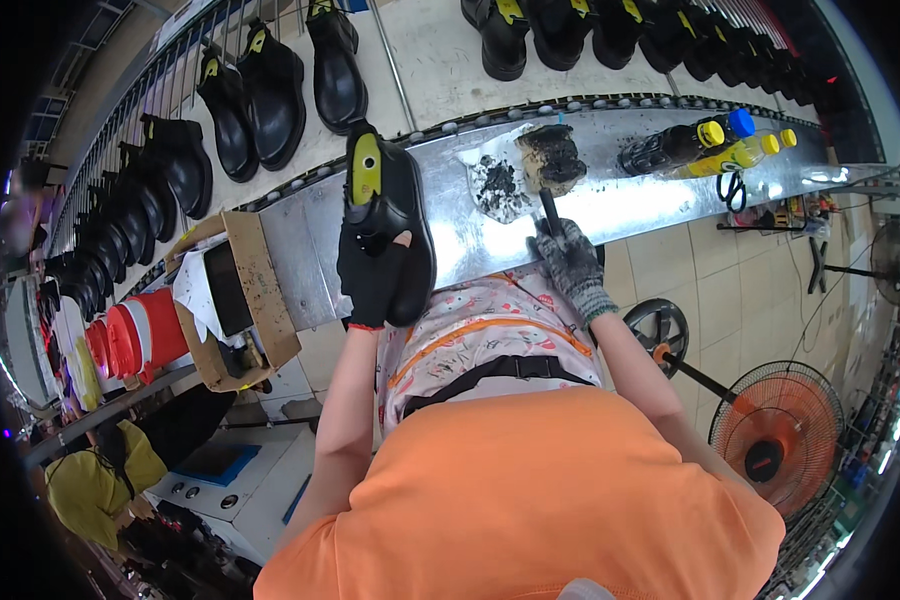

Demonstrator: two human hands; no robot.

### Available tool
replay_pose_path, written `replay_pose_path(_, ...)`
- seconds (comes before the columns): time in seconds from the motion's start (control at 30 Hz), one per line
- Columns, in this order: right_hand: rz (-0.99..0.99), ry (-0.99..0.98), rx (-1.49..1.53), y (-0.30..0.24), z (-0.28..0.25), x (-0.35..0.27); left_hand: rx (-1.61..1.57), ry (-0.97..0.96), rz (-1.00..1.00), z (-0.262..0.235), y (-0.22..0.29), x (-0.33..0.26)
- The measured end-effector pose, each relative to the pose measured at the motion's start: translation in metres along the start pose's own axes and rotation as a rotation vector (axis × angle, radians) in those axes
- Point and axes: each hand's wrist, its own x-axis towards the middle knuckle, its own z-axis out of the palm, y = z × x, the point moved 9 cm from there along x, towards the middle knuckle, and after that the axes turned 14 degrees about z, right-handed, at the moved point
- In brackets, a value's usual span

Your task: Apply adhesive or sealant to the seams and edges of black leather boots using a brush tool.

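Observation:
In a black glove with a red cuff, my left hand (372,272) is closed on a black ankle boot (402,205). The boot stands tilted at the bench's near edge, with a yellow-green tag at its opening. My right hand (568,262), in a grey knitted glove stained dark, is wrapped round a dark-handled tool (550,212). The handle's far end meets a beige foam block (552,158) smeared with black; whether the two are joined, I cannot tell. Left of the block lies a pale sheet (480,180) with black smears on it.
Rows of black boots (270,95) stand beyond the metal bench (315,260). Bottles with yellow and blue caps (670,148) lie at the right, near scissors (732,192). A cardboard box (270,320) and red containers (145,335) are at left. An orange fan (778,440) stands right.

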Motion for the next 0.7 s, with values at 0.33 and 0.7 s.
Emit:
replay_pose_path(0.33, 0.064, -0.277, 0.6, -0.013, 0.012, -0.015, -0.972, -0.252, -0.042, 0.031, -0.009, 0.109)
replay_pose_path(0.7, 0.231, -0.208, 0.806, -0.015, -0.011, -0.039, -0.811, -0.686, 0.072, 0.073, 0.008, 0.131)
